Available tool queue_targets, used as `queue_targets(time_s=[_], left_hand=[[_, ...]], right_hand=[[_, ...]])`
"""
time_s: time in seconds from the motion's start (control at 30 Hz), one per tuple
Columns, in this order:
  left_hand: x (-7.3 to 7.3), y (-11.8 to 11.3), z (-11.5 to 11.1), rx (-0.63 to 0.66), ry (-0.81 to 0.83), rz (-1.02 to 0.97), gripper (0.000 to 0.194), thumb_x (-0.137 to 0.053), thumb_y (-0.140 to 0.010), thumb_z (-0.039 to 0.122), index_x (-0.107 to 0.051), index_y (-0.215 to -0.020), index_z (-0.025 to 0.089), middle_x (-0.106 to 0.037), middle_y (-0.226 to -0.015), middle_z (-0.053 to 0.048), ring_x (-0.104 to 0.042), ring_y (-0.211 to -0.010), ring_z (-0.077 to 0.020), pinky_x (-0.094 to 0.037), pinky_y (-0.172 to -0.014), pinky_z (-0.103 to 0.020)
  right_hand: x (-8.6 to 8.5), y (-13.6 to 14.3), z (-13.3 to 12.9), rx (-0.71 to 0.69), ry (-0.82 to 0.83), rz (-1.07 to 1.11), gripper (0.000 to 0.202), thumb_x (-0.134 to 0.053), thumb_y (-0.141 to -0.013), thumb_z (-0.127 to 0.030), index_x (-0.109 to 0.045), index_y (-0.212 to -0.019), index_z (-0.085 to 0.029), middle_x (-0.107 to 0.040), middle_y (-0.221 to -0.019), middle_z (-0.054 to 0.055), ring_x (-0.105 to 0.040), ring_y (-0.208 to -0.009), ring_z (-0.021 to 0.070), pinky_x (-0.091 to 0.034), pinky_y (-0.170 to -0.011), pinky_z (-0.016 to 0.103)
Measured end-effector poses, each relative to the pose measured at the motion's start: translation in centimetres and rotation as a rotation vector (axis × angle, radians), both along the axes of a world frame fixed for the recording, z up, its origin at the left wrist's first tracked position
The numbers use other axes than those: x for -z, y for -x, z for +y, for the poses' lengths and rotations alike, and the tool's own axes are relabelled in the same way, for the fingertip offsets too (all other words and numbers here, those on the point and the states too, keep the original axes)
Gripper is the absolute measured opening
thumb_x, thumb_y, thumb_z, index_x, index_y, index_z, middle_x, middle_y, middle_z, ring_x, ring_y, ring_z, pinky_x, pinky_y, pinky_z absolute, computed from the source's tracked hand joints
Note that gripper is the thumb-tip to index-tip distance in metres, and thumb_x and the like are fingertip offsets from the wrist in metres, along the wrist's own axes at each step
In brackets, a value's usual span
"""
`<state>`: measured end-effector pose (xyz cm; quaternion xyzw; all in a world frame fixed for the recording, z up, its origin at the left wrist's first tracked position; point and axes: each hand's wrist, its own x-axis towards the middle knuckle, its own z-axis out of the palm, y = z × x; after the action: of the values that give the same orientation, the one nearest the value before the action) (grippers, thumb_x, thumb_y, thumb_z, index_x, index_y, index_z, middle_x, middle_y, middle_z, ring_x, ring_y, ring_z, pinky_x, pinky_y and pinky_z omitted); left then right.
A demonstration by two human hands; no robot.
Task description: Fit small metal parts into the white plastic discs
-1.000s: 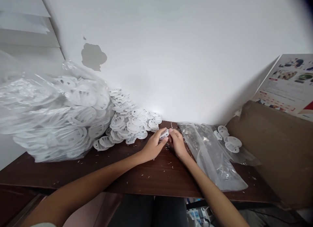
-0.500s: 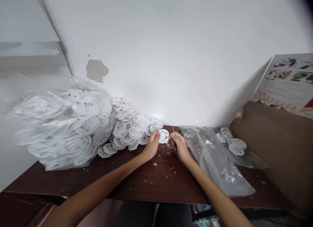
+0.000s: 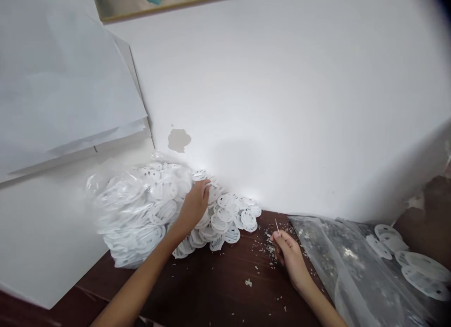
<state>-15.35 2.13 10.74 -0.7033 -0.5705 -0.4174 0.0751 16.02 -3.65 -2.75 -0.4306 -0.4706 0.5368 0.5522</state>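
Note:
My left hand (image 3: 197, 201) reaches onto the upper part of a loose pile of round white plastic discs (image 3: 225, 212); its fingers touch the pile, and whether they grip a disc is hidden. Over the table near small scattered bits (image 3: 269, 247), my right hand (image 3: 287, 252) pinches a thin metal tool (image 3: 277, 227) that points upward. The discs have small slots and holes. Left of the pile stands a clear plastic bag (image 3: 130, 214) stuffed with more such discs.
A flat clear bag (image 3: 338, 261) with small shiny pieces lies on the right of the dark table (image 3: 197, 289). Several white discs (image 3: 423, 270) rest beyond it. One small metal piece (image 3: 248, 283) lies near the middle. A white wall (image 3: 282, 106) rises behind.
The view has turned left. My left hand has moved from the middle to the disc pile, and the disc it held is no longer seen there. My right hand is now apart from it.

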Motion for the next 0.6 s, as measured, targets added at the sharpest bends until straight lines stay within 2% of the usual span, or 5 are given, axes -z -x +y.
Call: queue_targets(time_s=[0.17,0.23,0.33,0.47,0.6], left_hand=[[3.6,1.6,-0.1,-0.129,0.0,0.245,0.037,-0.033,-0.102,0.022,-0.065,-0.118,0.011,-0.069,-0.114,-0.022,-0.066,-0.107,-0.0337,-0.053,-0.093,-0.048],[4.6,1.7,0.0,-0.141,-0.023,0.39,0.036,-0.035,-0.1,0.021,-0.066,-0.115,0.009,-0.069,-0.108,-0.022,-0.066,-0.104,-0.0348,-0.052,-0.093,-0.049],[5.1,1.5,0.8,-0.19,-0.084,0.45,0.035,-0.041,-0.097,0.025,-0.066,-0.114,0.008,-0.068,-0.101,-0.022,-0.065,-0.1,-0.0372,-0.053,-0.088,-0.052],[4.9,0.8,1.5,-0.108,-0.17,0.337,0.039,-0.049,-0.09,0.024,-0.061,-0.125,0.013,-0.062,-0.134,-0.022,-0.058,-0.124,-0.0408,-0.049,-0.101,-0.062],[5.0,0.5,1.4,-0.003,-0.128,0.114,0.046,-0.051,-0.087,0.028,-0.059,-0.133,0.025,-0.056,-0.148,-0.011,-0.052,-0.136,-0.0418,-0.042,-0.109,-0.072]], right_hand=[[-0.9,-1.0,0.9,0.085,-0.099,-0.203,0.047,-0.06,-0.092,-0.067,-0.061,-0.083,-0.02,-0.041,-0.053,-0.006,-0.037,-0.048,0.0118,-0.029,-0.047,0.024],[-2.2,-1.8,1.3,0.157,-0.137,-0.272,0.045,-0.056,-0.095,-0.064,-0.062,-0.083,-0.021,-0.045,-0.055,-0.005,-0.043,-0.05,0.0135,-0.034,-0.051,0.026],[-4.7,-4.3,1.7,0.227,-0.235,-0.468,0.038,-0.056,-0.097,-0.055,-0.065,-0.082,-0.021,-0.061,-0.069,0.0,-0.055,-0.065,0.0169,-0.041,-0.063,0.028],[-7.4,-10.5,0.8,0.458,-0.242,-0.733,0.036,-0.054,-0.097,-0.051,-0.07,-0.085,-0.021,-0.069,-0.079,0.002,-0.061,-0.075,0.0202,-0.042,-0.07,0.03],[-8.1,-19.3,-1.7,0.764,-0.039,-1.071,0.032,-0.057,-0.094,-0.045,-0.075,-0.095,-0.018,-0.071,-0.08,0.007,-0.062,-0.074,0.0215,-0.042,-0.071,0.03]])
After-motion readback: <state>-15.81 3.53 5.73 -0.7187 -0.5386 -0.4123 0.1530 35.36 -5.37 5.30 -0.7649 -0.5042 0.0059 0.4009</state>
